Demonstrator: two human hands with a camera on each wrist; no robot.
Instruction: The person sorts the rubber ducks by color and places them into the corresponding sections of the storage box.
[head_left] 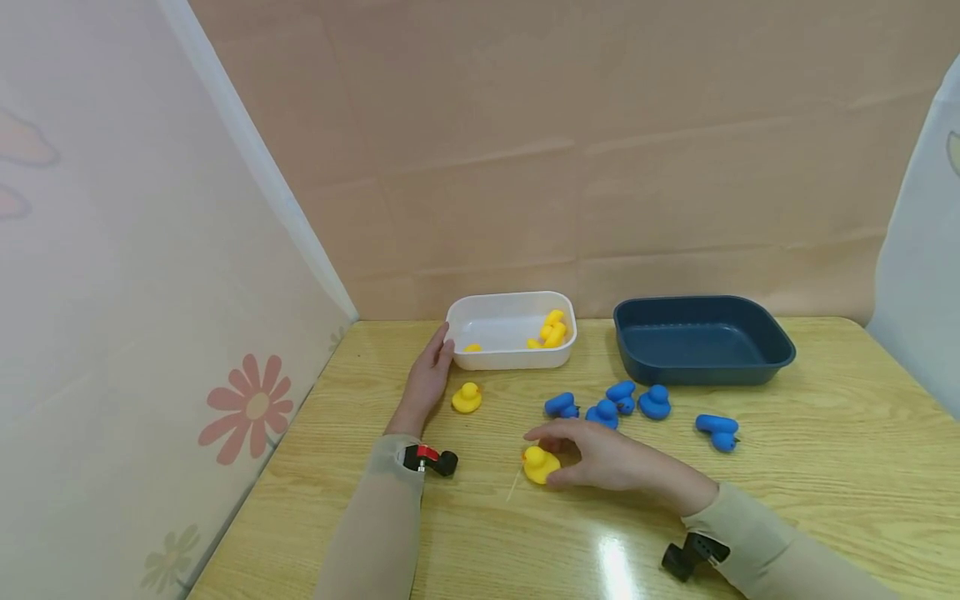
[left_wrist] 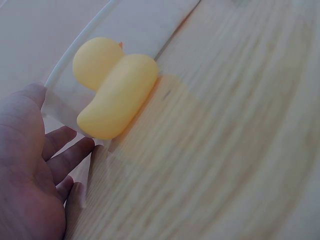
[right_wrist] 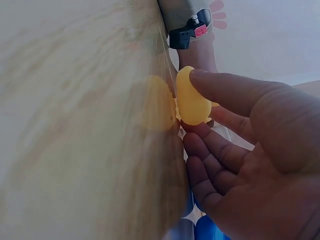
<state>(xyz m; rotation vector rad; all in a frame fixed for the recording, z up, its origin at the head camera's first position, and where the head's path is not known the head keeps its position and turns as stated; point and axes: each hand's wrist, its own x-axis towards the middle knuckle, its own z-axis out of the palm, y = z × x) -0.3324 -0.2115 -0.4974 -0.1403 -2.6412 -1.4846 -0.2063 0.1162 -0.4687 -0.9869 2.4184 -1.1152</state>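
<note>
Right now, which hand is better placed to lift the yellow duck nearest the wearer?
Right, I'd say. The right hand has its thumb and fingers curved around that yellow duck; the left hand is farther off, fingers at the white tub.

Screened-off booth, wooden table (head_left: 847, 467), brown backdrop (head_left: 562, 150), curtain (head_left: 172, 208) (flowered)

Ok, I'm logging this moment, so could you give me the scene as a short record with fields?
Left hand: touches the left end of the white tub
Right hand: fingers and thumb around a yellow duck
In white tub: several yellow ducks
Other yellow duck: on the table, near the left hand
Blue ducks: at least five, on the table
Dark blue tub: right of the white tub
</note>
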